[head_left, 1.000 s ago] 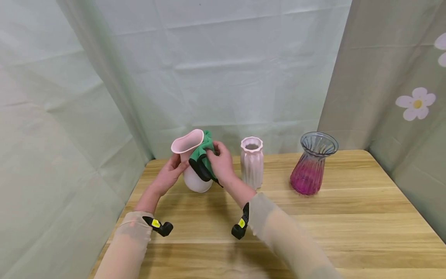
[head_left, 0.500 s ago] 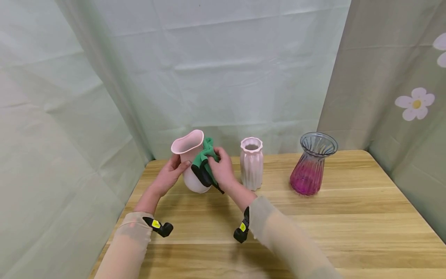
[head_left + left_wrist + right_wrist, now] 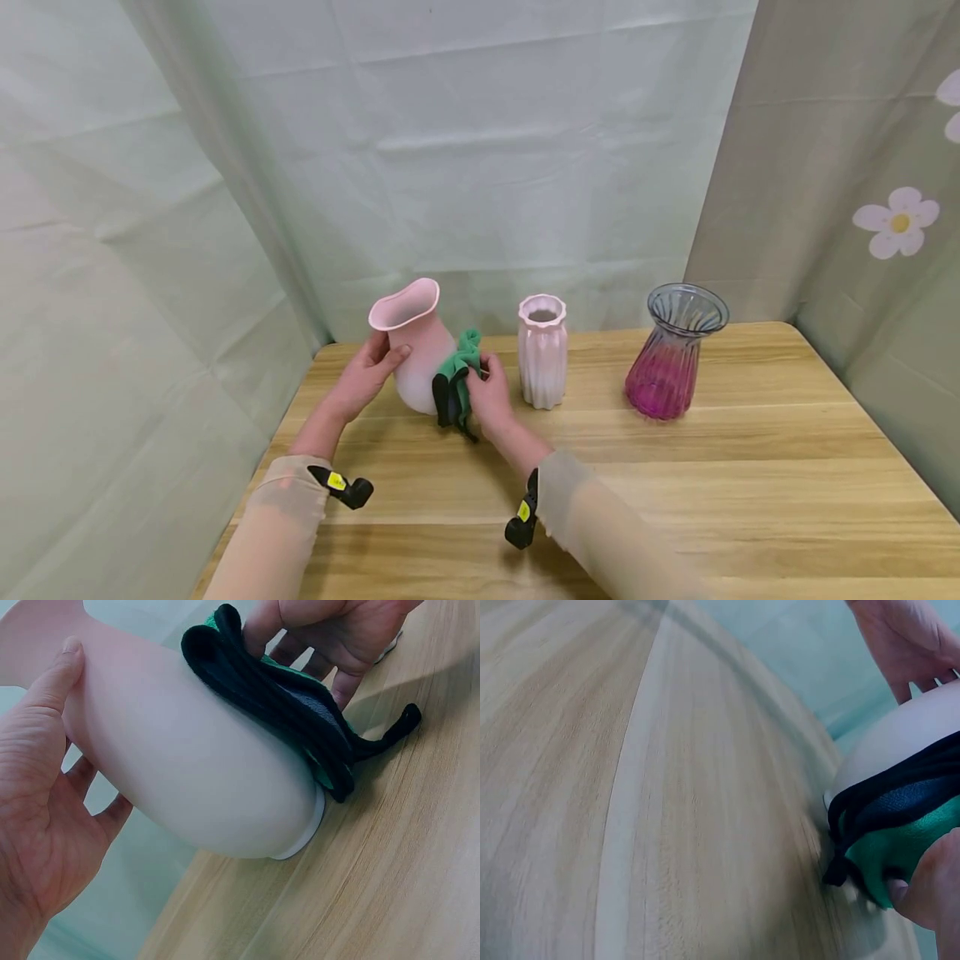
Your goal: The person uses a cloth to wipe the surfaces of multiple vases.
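A pink-to-white vase [image 3: 422, 360] with a wavy rim stands at the table's left rear, tilted in the head view. My left hand [image 3: 362, 385] holds it by the neck, thumb on the near side and fingers behind. In my right hand [image 3: 493, 402] is a bunched green cleaning cloth [image 3: 467, 360] with black edging, pressed against the vase's lower right side. The left wrist view shows the cloth [image 3: 277, 712] lying along the vase's body [image 3: 172, 742], a black loop trailing toward the table. The right wrist view shows my thumb [image 3: 922, 889] on the cloth.
A slim ribbed pink-white vase [image 3: 543, 358] stands just right of my right hand. Farther right is a flared glass vase [image 3: 667, 358], grey above and magenta below. The wooden table [image 3: 675, 500] backs onto pale curtains [image 3: 487, 167].
My right hand has slid the cloth down the vase's right side, from near the rim to near the base. My left hand and the vase have stayed put.
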### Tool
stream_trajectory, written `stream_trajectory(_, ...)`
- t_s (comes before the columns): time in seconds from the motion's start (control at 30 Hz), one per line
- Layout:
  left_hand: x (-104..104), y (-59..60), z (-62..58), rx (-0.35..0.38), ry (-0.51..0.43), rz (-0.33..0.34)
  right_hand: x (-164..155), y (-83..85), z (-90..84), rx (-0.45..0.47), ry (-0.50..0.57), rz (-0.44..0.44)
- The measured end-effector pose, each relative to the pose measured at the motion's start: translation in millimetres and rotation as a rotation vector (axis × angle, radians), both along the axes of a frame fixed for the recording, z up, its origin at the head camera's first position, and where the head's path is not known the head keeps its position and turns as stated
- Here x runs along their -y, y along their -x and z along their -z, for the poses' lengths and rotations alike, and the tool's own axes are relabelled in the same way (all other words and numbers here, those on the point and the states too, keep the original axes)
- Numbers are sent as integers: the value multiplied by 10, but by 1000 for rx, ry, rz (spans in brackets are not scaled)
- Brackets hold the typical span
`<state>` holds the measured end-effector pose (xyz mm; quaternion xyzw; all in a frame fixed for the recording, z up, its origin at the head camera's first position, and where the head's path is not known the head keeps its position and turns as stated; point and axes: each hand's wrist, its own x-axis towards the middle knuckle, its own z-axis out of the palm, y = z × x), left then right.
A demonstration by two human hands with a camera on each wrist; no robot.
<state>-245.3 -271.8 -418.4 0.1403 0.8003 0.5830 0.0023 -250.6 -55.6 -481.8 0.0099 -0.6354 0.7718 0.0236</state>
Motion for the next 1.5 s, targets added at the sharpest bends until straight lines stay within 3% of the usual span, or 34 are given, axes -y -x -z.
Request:
stream_trajectory(0.23, -3, -1, -1, 1, -10, 5, 15, 6, 33, -9, -25, 33)
stream_trajectory(0.5, -2, -1, 7, 6, -2, 2, 31, -15, -83, -17, -72, 70)
stream_trajectory(0.8, -9, -1, 0, -3, 9, 1, 29, 28, -369, -108, -176, 42)
stream_trajectory(1.13, 1, 8, 0, -21, -14, 24, 98, 47, -746, -190, -160, 24)
stream_trajectory(1.5, 10, 9, 5, -47, 5, 28, 103, 51, -840, -215, -142, 20)
